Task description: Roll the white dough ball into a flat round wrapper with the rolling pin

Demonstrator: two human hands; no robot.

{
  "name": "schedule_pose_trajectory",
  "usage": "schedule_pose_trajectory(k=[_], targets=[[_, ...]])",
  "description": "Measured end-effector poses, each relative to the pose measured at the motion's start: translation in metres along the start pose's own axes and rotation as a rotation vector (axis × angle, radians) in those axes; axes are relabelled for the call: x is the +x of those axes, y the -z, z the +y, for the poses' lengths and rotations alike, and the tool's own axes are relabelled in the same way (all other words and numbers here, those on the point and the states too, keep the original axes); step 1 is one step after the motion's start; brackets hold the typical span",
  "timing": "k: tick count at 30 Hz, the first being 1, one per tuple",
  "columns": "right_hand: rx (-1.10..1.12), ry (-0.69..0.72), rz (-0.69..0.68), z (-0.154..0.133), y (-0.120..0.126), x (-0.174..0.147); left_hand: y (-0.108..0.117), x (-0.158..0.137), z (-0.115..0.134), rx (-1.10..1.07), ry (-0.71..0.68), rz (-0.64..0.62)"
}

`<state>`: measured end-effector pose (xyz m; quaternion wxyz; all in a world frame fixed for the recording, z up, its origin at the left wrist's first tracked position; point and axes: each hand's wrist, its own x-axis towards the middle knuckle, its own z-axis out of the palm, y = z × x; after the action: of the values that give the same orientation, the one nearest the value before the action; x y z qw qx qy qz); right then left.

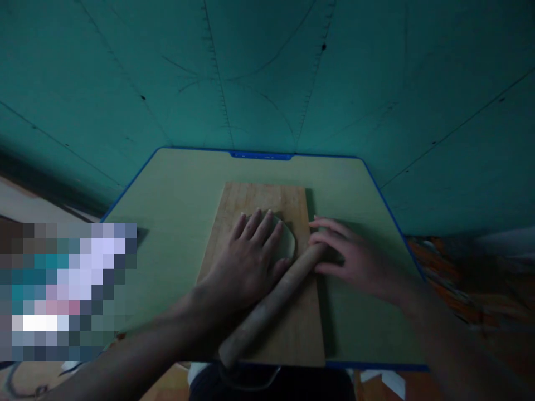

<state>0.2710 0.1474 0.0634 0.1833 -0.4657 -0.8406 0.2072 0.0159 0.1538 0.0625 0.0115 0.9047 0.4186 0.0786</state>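
Observation:
A pale, flattened piece of dough (287,243) lies on a wooden cutting board (267,195). My left hand (256,250) rests flat over it, fingers stretched out, covering most of it. Across the board slants a wooden rolling pin (271,312), its near end low at the board's front and its far end by the right edge. My right hand (340,245) has its fingers bent around that far end. The pin passes just beside my left thumb and the dough's lower edge.
The board sits on a pale table (167,189) with a blue rim, standing against a green marked wall (267,67). A pixelated patch (71,289) hides whatever is on the table's left side. Orange and brown items (451,284) lie beyond the right edge.

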Motion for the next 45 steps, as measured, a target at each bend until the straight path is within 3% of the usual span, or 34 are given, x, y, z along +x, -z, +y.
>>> schedule_pose_trajectory(k=[5, 8, 10, 12, 16, 18, 20, 24, 30, 38, 45], targets=[[0.041, -0.011, -0.051, 0.005, 0.016, -0.006, 0.001, 0.020, 0.021, -0.029, -0.101, -0.045], [0.046, -0.029, -0.101, 0.003, 0.026, -0.010, 0.001, 0.005, 0.022, -0.032, -0.178, -0.033], [0.063, -0.059, -0.129, 0.003, 0.030, -0.013, 0.001, -0.013, 0.007, -0.013, -0.190, -0.023], [0.096, -0.094, -0.137, 0.003, 0.033, -0.014, 0.003, -0.036, -0.019, 0.022, -0.141, 0.004], [0.141, -0.156, -0.110, -0.003, 0.036, -0.010, 0.019, -0.079, -0.062, 0.101, 0.215, 0.147], [0.135, -0.158, -0.106, -0.012, 0.034, -0.003, 0.032, -0.094, -0.057, 0.038, 0.244, 0.191], [0.106, -0.140, -0.105, -0.023, 0.028, 0.006, 0.041, -0.102, -0.036, -0.019, 0.129, 0.218], [0.006, -0.072, -0.088, -0.039, 0.012, 0.017, 0.034, -0.102, -0.001, 0.004, -0.011, 0.226], [-0.069, 0.097, 0.024, -0.038, -0.001, 0.023, 0.005, -0.093, -0.016, 0.078, -0.011, 0.283], [-0.156, 0.113, 0.109, -0.023, -0.022, 0.099, 0.018, -0.080, -0.031, -0.045, 0.117, 0.295], [-0.212, 0.086, 0.231, -0.026, -0.027, 0.180, 0.031, -0.061, -0.074, -0.054, 0.331, 0.394]])
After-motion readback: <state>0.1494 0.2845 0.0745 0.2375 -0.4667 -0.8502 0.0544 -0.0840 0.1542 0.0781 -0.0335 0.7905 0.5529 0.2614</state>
